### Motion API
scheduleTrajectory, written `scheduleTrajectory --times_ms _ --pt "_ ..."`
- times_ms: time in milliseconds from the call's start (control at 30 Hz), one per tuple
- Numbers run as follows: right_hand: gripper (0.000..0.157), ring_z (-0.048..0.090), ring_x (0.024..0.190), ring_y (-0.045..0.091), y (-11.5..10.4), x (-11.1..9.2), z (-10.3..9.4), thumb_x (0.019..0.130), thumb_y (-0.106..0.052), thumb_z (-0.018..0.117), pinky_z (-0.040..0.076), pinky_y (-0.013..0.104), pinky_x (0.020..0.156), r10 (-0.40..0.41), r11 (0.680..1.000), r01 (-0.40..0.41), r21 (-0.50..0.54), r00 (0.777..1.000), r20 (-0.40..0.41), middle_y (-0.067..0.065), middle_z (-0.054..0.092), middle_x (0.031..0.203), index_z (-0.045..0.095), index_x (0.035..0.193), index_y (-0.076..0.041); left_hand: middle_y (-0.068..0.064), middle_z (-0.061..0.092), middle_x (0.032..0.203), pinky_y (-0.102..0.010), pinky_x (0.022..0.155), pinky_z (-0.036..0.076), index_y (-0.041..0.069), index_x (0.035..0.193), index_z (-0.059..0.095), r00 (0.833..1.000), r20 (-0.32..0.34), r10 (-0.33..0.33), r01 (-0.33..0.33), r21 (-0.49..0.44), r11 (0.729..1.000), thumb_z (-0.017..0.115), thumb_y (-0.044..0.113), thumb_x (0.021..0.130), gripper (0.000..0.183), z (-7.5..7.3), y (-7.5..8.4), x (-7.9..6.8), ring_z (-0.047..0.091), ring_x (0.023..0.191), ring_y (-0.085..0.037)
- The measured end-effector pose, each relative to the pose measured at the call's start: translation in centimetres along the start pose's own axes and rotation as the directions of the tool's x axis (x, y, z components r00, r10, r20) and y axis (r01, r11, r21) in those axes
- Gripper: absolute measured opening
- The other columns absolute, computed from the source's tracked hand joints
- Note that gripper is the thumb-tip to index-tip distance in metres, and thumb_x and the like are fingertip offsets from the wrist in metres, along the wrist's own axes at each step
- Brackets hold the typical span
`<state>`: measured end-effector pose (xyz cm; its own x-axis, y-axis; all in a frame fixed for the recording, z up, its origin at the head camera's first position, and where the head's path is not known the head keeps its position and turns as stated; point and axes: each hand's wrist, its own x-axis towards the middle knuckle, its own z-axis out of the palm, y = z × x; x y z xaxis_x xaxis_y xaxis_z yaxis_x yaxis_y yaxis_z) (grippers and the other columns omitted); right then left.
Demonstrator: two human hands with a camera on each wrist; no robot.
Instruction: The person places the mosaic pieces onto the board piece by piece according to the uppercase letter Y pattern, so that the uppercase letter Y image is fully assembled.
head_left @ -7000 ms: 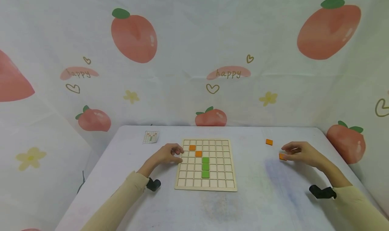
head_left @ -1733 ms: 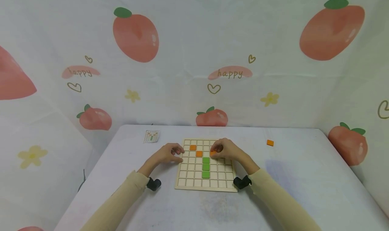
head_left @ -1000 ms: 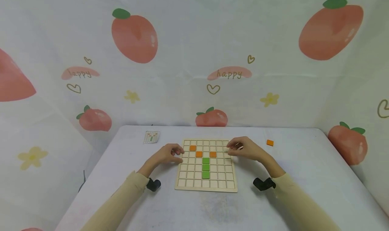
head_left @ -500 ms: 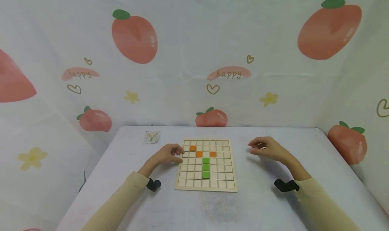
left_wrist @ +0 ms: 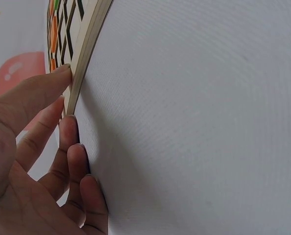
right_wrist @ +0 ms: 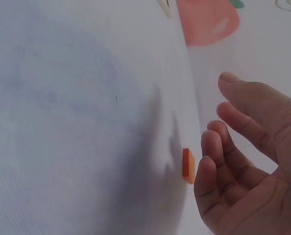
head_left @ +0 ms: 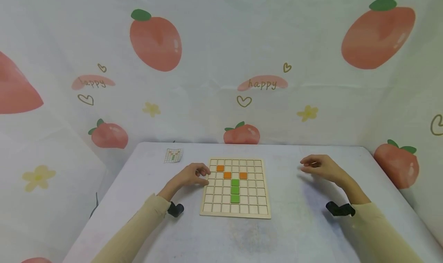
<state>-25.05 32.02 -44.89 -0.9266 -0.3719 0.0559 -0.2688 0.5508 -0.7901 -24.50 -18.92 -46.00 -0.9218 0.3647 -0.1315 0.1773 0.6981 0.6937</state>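
Note:
A pale wooden grid board (head_left: pixel 217 199) lies on the table, bearing three orange square tiles and a column of three green tiles (head_left: pixel 235 190). My left hand (head_left: pixel 192 175) is at the board's left edge; in the left wrist view its thumb tip (left_wrist: pixel 62 69) touches the rim, and the other fingers lie loosely bent beside it. Right of the board, my right hand (head_left: pixel 323 168) is over the table with relaxed fingers and nothing between them. A loose orange tile (right_wrist: pixel 188 165) shows by its fingertips in the right wrist view; the hand hides it in the head view.
A small card (head_left: pixel 173 155) printed with a coloured grid lies at the table's back left. Behind the white table (head_left: pixel 277 236) hangs a peach-patterned cloth (head_left: pixel 207 44). A dark cable (head_left: pixel 95 204) is at the left table edge.
My right hand picked up an orange tile at the right, set it on the board and released it. It has since moved back right over the other loose tile. My left hand stayed put.

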Motion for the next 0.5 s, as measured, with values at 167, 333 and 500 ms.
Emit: scheduleTrajectory --times_ms 167,333,500 --pt "0.032 0.066 0.100 0.031 0.7 0.0 -0.8 0.094 -0.017 0.075 0.052 0.028 0.076 0.010 1.000 -0.010 -0.011 1.000 -0.020 0.016 0.069 0.111 0.069 0.117 0.004 0.000 0.059 0.092 -0.034 0.079 0.042 0.009 0.107 0.070 1.000 0.002 0.000 0.000 -0.001 1.000 0.085 0.009 0.081 0.030 0.0 -0.1 0.0 0.050 0.086 -0.018" --pt "0.030 0.066 0.098 0.028 1.2 0.1 -1.4 0.095 -0.016 0.075 0.052 0.027 0.076 0.025 1.000 -0.026 -0.015 0.999 -0.034 0.014 0.070 0.110 0.070 0.117 0.003 0.000 0.059 0.092 -0.033 0.077 0.042 0.009 0.106 0.070 1.000 0.003 0.011 -0.011 -0.007 1.000 0.086 0.008 0.081 0.029 0.0 -0.1 0.0 0.049 0.084 -0.018" --pt "0.033 0.065 0.097 0.028 1.6 0.2 -1.9 0.094 -0.016 0.075 0.052 0.026 0.075 0.052 0.998 -0.053 -0.035 0.998 -0.042 0.015 0.069 0.109 0.068 0.118 0.006 0.000 0.059 0.091 -0.033 0.076 0.041 0.008 0.105 0.070 1.000 0.003 0.019 -0.019 -0.011 1.000 0.086 0.007 0.080 0.029 0.0 -0.2 0.0 0.049 0.083 -0.018"
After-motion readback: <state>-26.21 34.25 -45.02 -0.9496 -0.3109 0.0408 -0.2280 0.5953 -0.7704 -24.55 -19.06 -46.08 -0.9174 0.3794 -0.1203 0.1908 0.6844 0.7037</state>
